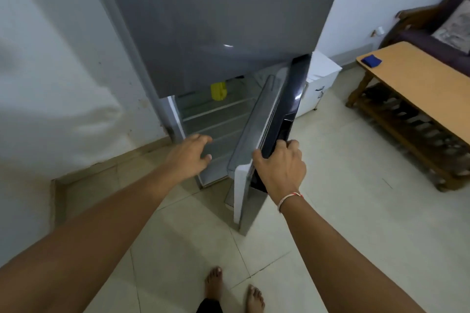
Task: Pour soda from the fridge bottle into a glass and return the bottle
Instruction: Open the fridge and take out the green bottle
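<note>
1. The fridge fills the upper middle of the frame. Its lower door stands swung out toward the viewer, just right of centre.
2. The right hand is wrapped around the outer edge of that door, thumb on the inner side and fingers curled over the dark front, holding it firmly.
3. The left hand hovers at the mouth of the lower compartment, fingers spread wide and loosely curved, holding nothing and touching nothing.
4. Inside, the shelves look mostly bare. A yellow object sits near the top of the opening, partly hidden by the upper door; it may be the soda bottle or its cap, but I cannot tell. The door rack looks empty from here.
5. No glass shows anywhere. A wooden table with a small blue item stands at the right edge.
6. Handling, as a judgement: a chilled soda bottle is likely heavy if full, with a smooth and possibly damp wall that slips. Thin plastic would give under a hard squeeze. The safest hold is around the middle of the body with the whole hand, or just under the neck, keeping it upright so the fizz stays calm.
</note>
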